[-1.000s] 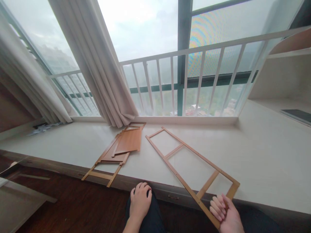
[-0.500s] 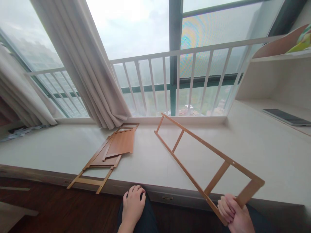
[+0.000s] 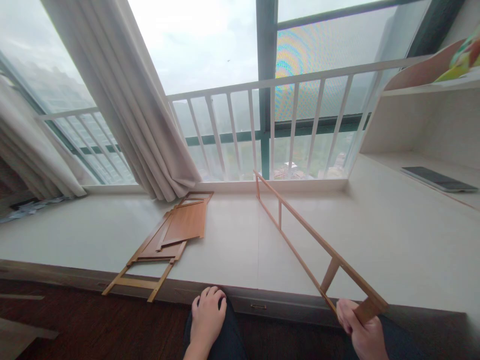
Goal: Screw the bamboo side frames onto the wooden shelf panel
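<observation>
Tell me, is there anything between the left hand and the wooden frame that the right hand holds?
Nothing visible. The left hand rests on the knee; the wooden frame, tilted up on edge in the right hand, is across bare sill. The stacked panels lie off to the left.

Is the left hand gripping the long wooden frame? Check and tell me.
No, the left hand rests on the person's knee; only the right hand holds the wooden frame.

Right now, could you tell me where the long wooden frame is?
Right of centre: the frame is tilted up on edge above the ledge, its near end in the right hand, its far end toward the railing.
</observation>
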A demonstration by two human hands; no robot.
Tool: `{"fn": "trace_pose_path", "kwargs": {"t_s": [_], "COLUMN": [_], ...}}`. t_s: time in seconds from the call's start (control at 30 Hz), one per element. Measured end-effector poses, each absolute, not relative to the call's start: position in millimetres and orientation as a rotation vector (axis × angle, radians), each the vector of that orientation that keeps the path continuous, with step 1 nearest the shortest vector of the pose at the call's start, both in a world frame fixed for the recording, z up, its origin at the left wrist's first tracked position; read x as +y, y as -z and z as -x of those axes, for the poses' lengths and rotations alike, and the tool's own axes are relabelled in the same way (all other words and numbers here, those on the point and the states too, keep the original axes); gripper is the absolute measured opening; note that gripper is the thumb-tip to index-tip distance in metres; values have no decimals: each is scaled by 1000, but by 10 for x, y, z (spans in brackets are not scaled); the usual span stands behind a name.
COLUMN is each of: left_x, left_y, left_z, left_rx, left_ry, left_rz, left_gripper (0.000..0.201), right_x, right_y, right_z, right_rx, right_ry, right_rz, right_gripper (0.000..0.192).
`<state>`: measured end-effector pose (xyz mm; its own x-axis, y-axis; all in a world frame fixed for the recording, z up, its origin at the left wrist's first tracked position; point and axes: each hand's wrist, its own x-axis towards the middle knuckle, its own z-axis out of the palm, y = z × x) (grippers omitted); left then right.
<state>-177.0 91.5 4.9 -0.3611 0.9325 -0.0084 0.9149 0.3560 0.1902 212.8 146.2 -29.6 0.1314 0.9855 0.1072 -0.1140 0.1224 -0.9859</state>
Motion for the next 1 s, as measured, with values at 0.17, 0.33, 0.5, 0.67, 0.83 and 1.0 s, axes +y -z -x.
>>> {"fn": "trace_pose_path", "kwargs": {"t_s": [0.17, 0.33, 0.5, 0.67, 0.83, 1.0], "left_x": [889, 861, 847, 837, 844, 852], "left_y": [-74, -72, -76, -78, -89, -92], "left_z": [1756, 1766, 1788, 1791, 1782, 1768], "left_rx": [2487, 2501, 2507, 2507, 2503, 2500], "left_ry": [-242, -251, -256, -231, -209, -203], "left_rz": [-1712, -1705, -1699, -1693, -1678, -1675], "left_gripper": [28, 27, 27, 29, 29, 28], "right_x": [1564, 1712, 1868, 1943, 2003, 2098], "right_y": [353, 341, 305, 307, 317, 339], "right_z": [-2064, -2007, -1979, -1978, -1970, -1961], "right_rx": [-1079, -1083, -1194, -1274, -1324, -1358], "right_ry": [-1139, -1128, -1131, -1104, -1104, -1071], "right_rz": [1080, 1115, 1063, 1084, 1069, 1074], "right_gripper": [62, 61, 60, 55, 55, 54]}}
